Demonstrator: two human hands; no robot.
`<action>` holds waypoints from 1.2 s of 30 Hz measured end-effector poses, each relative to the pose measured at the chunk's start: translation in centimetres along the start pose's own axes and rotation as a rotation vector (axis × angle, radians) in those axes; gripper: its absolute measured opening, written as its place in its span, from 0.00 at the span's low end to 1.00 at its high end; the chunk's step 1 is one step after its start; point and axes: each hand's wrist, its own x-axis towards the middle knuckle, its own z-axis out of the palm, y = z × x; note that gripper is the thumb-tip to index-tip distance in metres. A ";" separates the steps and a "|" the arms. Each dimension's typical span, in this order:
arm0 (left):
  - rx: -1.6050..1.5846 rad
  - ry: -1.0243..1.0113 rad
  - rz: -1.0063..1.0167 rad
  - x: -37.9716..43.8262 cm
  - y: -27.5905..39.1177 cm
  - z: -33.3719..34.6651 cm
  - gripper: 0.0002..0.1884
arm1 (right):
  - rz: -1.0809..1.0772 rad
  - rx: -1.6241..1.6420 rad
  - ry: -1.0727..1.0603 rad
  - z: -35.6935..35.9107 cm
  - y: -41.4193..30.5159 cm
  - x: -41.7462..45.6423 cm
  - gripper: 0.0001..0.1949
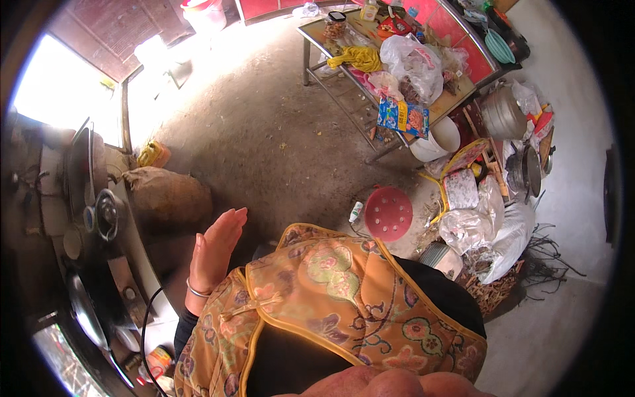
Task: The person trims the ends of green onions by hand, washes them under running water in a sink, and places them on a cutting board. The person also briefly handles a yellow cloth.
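My left hand [216, 250] is raised at the left side of my body, palm flat and fingers extended. It holds nothing, and a metal bangle [197, 289] circles the wrist. A black sleeve and an orange quilted vest [317, 297] with gourd and flower patterns cover my body. Nearest to the hand are a bulging brown sack [166, 195] on the floor and the edge of a counter [141, 248]. My right hand is out of view. Bare skin at the bottom rim is too close to make out. Before me stands a round red stool [388, 213] with holes in its top.
At upper right, a metal-framed table [354, 89] bears plastic bags [412, 67], a yellow cloth [358, 58] and a blue food packet [403, 117]. Buckets, pots and bags crowd the right wall, beside brushwood [496, 293]. Left stand a ladle [89, 310] and cookware. A small white bottle [355, 212] lies near the stool.
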 end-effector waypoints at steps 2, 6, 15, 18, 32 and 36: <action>0.002 0.019 -0.038 2.8 0.9 -1.3 0.38 | -0.054 0.029 0.017 -1.6 -4.2 1.6 0.25; -0.083 0.031 -0.094 9.4 2.6 -3.6 0.35 | -0.162 0.008 0.052 -5.7 -13.2 4.8 0.24; 0.146 -0.276 -0.054 22.9 10.1 -6.4 0.36 | -0.441 -0.423 0.169 -21.6 -34.9 13.0 0.21; 0.129 -0.180 -0.108 26.2 11.4 -6.4 0.36 | -0.539 -0.088 0.506 -27.3 -39.9 14.2 0.13; -0.069 0.126 -0.203 53.3 11.5 -1.4 0.30 | -0.325 -0.193 1.012 -63.1 -57.6 29.3 0.22; -0.158 0.173 -0.312 58.8 9.4 -0.5 0.29 | -0.328 -0.384 1.015 -65.6 -58.6 28.9 0.18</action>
